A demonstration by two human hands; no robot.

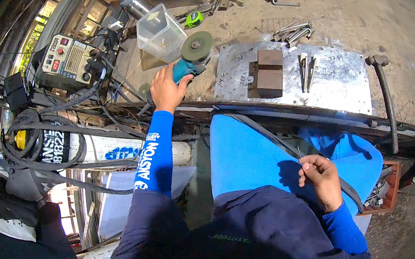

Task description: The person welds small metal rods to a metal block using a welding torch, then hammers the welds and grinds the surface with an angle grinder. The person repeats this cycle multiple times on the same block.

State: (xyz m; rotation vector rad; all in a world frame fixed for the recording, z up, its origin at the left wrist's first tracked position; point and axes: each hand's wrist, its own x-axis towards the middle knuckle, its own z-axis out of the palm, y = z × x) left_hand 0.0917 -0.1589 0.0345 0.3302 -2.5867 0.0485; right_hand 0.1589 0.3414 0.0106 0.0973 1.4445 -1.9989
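Note:
At the near left edge of the workbench, my left hand (167,89) is closed around the teal body of an angle grinder (185,70). Its round grey-green disc (202,49) faces upward. Over my lap, my right hand (319,178) pinches a thin, straight metal rod (299,152) between thumb and fingers, its tip pointing up. The rod's lower part is hidden in my fingers. Right of the grinder lies a flat metal plate (346,90) with handwritten marks. It carries two brown rectangular blocks (270,83) and a few short shiny metal pieces (304,72).
A clear plastic container (161,34), a green tape measure (193,20) and more bent metal pieces (294,31) sit on the bench. A long-handled metal tool (388,99) overhangs its right edge. Left are a welding machine (66,62), coiled cables and a white cylinder (98,148).

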